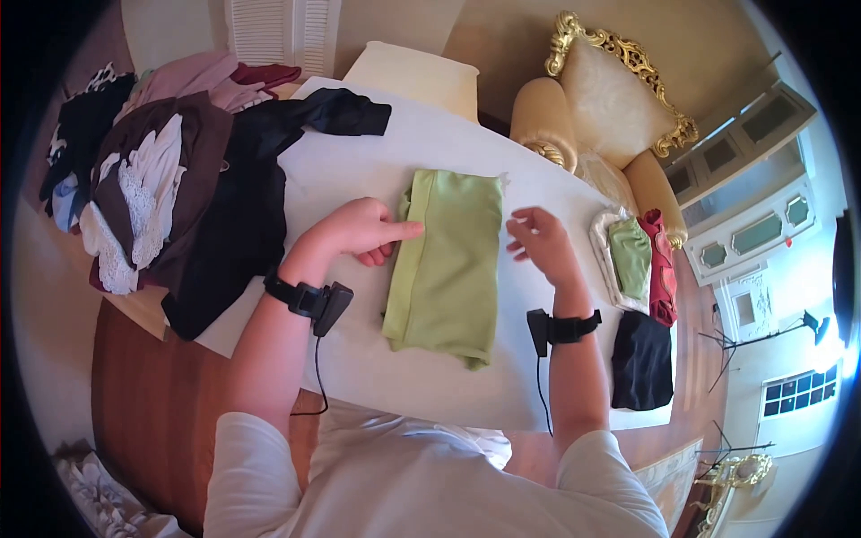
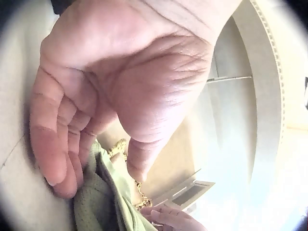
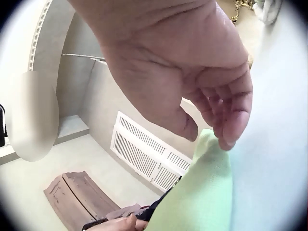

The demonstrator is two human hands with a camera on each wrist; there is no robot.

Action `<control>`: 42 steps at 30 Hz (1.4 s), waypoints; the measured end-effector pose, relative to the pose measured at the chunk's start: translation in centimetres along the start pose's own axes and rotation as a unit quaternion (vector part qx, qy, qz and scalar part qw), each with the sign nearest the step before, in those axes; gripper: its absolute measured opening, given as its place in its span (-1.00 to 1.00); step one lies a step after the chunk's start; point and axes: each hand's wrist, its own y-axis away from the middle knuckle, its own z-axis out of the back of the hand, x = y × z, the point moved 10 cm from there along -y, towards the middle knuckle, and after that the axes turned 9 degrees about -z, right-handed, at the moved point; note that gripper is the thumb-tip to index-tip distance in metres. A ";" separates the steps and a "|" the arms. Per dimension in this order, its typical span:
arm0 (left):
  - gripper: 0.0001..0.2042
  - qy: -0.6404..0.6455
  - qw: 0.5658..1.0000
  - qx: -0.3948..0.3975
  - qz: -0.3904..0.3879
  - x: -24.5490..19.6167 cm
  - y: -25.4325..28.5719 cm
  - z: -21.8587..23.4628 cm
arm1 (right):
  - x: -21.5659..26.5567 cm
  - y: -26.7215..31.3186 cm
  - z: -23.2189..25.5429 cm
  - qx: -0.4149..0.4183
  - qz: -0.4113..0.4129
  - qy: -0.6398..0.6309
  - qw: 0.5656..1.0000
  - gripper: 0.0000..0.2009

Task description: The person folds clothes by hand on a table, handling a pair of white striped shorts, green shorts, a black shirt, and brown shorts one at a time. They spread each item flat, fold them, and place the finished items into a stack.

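A folded light green garment [image 1: 453, 269] lies on the white-covered table in front of me, with a seam running down near its left side. At that left side is my left hand [image 1: 359, 229], its thumb stretched out over the fabric. In the left wrist view the fingers [image 2: 50, 154] hang bent beside the green cloth [image 2: 103, 192], apart from the thumb. My right hand [image 1: 541, 242] hovers just off the garment's right edge with loosely bent fingers. The right wrist view shows a gap between thumb and fingers, fingertips close by the green fabric [image 3: 202, 187].
A heap of clothes, including a white lacy piece [image 1: 148, 193] and a black garment [image 1: 247, 197], covers the table's left. Along the right edge lie a small green folded piece [image 1: 630, 258], a red one [image 1: 659, 269] and a black one [image 1: 642, 360]. A gilded armchair [image 1: 619, 99] stands behind.
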 end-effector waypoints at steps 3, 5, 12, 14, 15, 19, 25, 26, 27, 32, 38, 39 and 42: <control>-0.48 -0.058 0.998 -0.007 -0.014 -1.0 -0.1 -0.4 | -2.3 2.3 -2.0 0.077 -0.097 -0.031 0.992 -0.59; -0.54 -0.098 0.995 -0.003 -0.026 -1.2 -0.3 -0.7 | -2.9 2.8 -2.9 0.079 -0.108 -0.052 0.990 -0.57; -0.70 -0.007 0.999 -0.021 -0.044 -0.4 -1.0 -1.3 | -4.2 2.9 -3.0 0.080 -0.094 -0.068 0.990 -0.74; -0.71 -0.008 0.999 -0.013 -0.038 -0.4 -1.0 -1.4 | -4.2 2.7 -2.4 0.037 -0.049 -0.025 0.998 -0.73; -0.71 -0.008 0.999 -0.012 -0.036 -0.4 -1.0 -1.4 | -3.9 2.5 -2.0 -0.009 -0.002 0.023 1.000 -0.71; -0.73 -0.004 0.999 -0.010 -0.037 -0.3 -1.1 -1.4 | 1.2 5.4 -2.0 -0.111 0.168 0.093 0.975 -0.48; -0.76 0.001 0.998 -0.012 -0.061 -0.3 -1.0 -1.4 | 1.8 5.8 -8.9 0.014 0.190 0.422 0.886 -0.13; -0.76 -0.004 0.998 -0.014 -0.065 -0.4 -1.0 -1.4 | 1.3 5.6 -9.3 0.028 0.182 0.439 0.879 -0.12; -0.76 0.001 0.998 -0.012 -0.064 -0.4 -1.0 -1.5 | 1.0 5.5 -9.5 0.046 0.172 0.445 0.878 -0.11; -0.77 -0.006 0.997 -0.010 -0.070 -0.5 -1.2 -1.5 | 2.4 4.3 -8.4 0.129 0.115 0.467 0.867 -0.07; -0.77 0.002 0.994 -0.039 -0.098 -1.1 -1.0 -1.5 | 1.3 -1.2 -7.8 0.063 0.116 0.436 0.890 -0.03; -0.77 -0.004 0.995 -0.036 -0.097 -1.2 -1.1 -1.5 | 1.3 -1.8 -7.4 0.053 0.118 0.421 0.898 -0.03; -0.76 -0.010 0.995 -0.034 -0.095 -1.1 -1.1 -1.4 | 1.5 -2.9 -6.7 0.042 0.118 0.407 0.905 -0.04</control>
